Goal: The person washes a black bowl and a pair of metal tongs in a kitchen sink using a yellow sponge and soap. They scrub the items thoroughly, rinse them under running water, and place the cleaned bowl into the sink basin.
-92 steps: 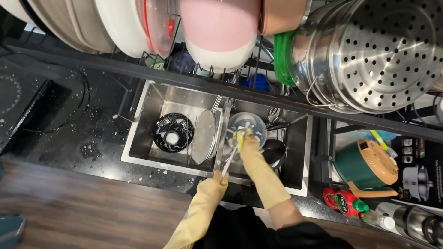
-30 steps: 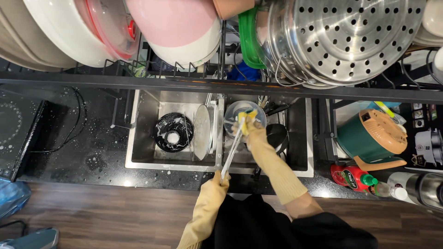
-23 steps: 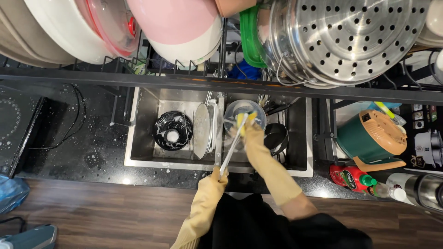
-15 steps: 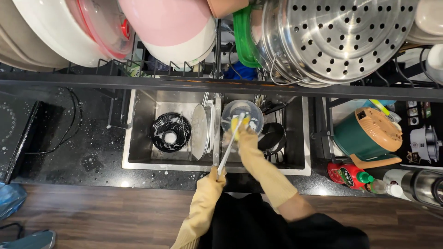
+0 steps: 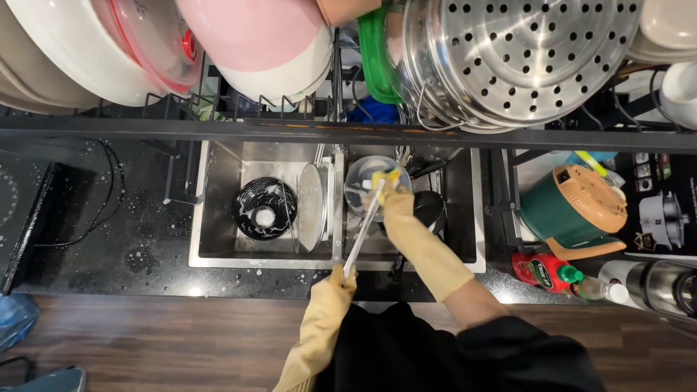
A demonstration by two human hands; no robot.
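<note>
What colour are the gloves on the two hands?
Pale yellow, on both the left hand and the right hand; clearest in the head view.

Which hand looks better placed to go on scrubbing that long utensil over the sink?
Probably the right hand: it presses a yellow sponge on the utensil far end, while the left hand grips its near end.
</note>
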